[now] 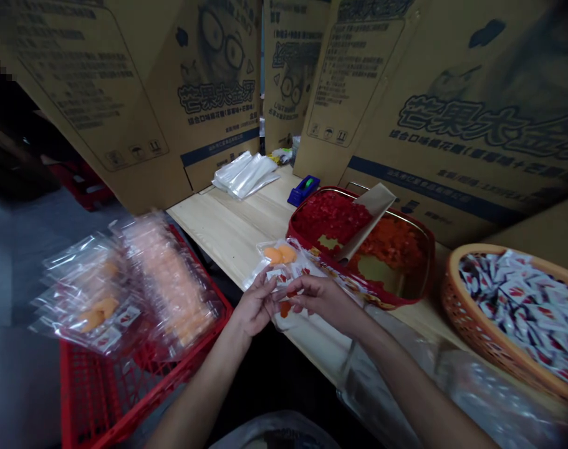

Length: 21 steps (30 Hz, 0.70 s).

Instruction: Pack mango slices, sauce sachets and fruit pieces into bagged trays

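My left hand point(254, 304) and my right hand point(318, 297) meet over the table's front edge. Their fingertips pinch the top of a clear plastic bag point(277, 262) holding orange pieces, and a small white-and-red sachet point(279, 277) sits at the bag's mouth, partly hidden by my fingers. Just beyond my right hand is a red-rimmed tray point(428, 265) of diced red and orange food, with a brown card scoop point(365, 221) lying in it. A wicker basket point(456, 299) of white-and-red sachets stands to the right.
A red plastic crate point(125, 386) of filled, blurred bags point(166, 280) sits at the left below the wooden table point(222, 240). A stack of clear bags point(246, 176) and a blue tape dispenser point(303, 190) lie at the back. Printed cardboard sheets point(471, 125) wall the table.
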Tool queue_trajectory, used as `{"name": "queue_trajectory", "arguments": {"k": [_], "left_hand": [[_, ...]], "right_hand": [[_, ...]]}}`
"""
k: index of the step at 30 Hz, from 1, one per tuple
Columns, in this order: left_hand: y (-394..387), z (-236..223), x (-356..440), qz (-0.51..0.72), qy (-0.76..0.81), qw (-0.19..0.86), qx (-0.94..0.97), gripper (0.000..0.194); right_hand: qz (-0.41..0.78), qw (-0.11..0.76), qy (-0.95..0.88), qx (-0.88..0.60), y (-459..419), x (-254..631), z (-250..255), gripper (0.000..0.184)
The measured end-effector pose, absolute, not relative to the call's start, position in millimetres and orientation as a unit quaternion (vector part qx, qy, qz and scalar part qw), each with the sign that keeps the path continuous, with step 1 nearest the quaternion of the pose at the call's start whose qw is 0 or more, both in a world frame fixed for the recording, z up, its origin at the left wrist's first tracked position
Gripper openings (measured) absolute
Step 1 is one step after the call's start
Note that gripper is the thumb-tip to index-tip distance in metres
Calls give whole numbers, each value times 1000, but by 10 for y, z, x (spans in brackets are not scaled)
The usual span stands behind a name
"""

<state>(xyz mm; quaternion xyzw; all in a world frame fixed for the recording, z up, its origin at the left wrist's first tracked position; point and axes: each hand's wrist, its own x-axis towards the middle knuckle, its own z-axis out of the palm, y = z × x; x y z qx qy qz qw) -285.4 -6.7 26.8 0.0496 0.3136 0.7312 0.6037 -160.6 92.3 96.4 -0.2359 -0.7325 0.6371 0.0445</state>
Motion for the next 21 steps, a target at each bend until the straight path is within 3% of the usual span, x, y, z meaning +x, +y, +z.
{"name": "queue_trajectory", "arguments": {"k": [4,8,11,13,17,21], "left_hand": [[-73,267,-2864,735,300,606,57,40],[-82,297,-2886,737,294,607,49,40],[-97,312,-2903,735,306,604,39,41],[-105,312,-2909,734,314,601,37,41],[-108,306,-2904,733,323,597,34,40],[-120,314,-2891,730,329,598,28,45]], "right_hand": [[655,62,-706,-265,940,-1604,979,15],[635,151,-703,-282,1073,-1551,1002,21],[537,236,-743,-323,1318,-1557,1049,21],[402,248,-804,-360,1535,-1629,1079,15],[129,71,-905,-399,1957,-1911,1047,15],[78,-30,-906,-415,2188,-2180,894,18]]}}
